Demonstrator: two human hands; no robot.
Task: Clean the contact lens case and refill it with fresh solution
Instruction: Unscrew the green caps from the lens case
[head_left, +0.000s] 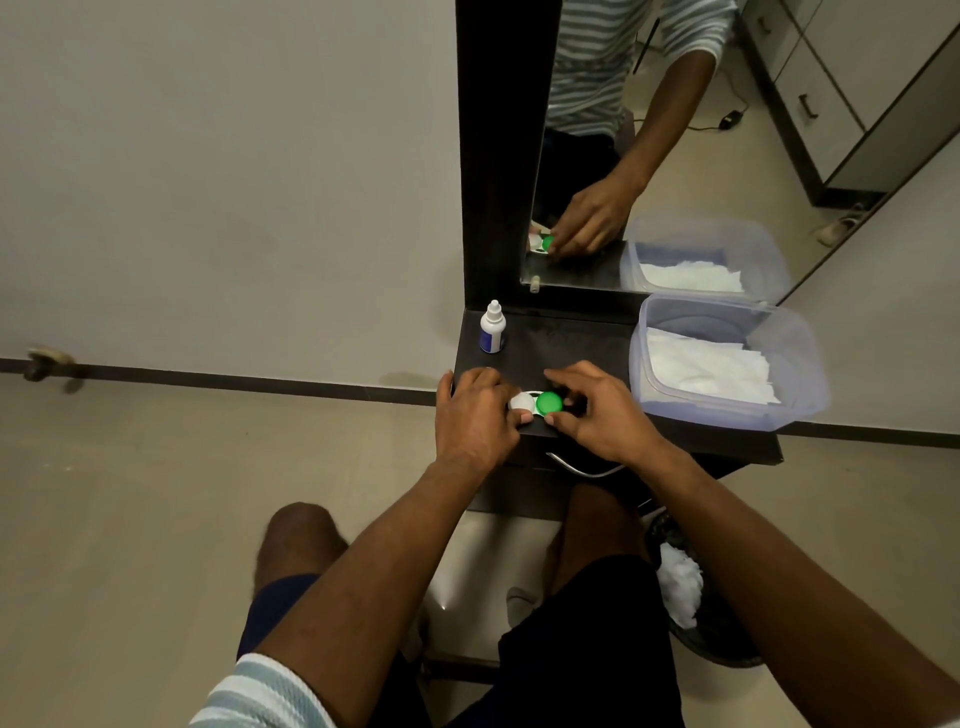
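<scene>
The contact lens case (536, 405) lies at the front edge of the dark counter (571, 343), between the person's two hands. It is a flat twin-well case: a white screw cap (521, 402) on its left well and a bright green cap (549, 402) on its right, the two just beside each other, with a thin pale rim of the body showing behind them. Both caps sit on the case.

The left hand (475, 410) rests over the left end, its grip partly closed with fingertips pressed on and around the white cap. The right hand (597, 408) curls in from the other side; its fingers touch the case by the green cap, the thumb below it. Whether that grip is pinching the cap or only steadying the case cannot be told.

A small white solution bottle (492, 328) with a blue label stands upright at the back left corner of the counter, well apart from the case. A clear plastic tub (800, 364) holding white tissues (706, 364) sits on the right side.
</scene>
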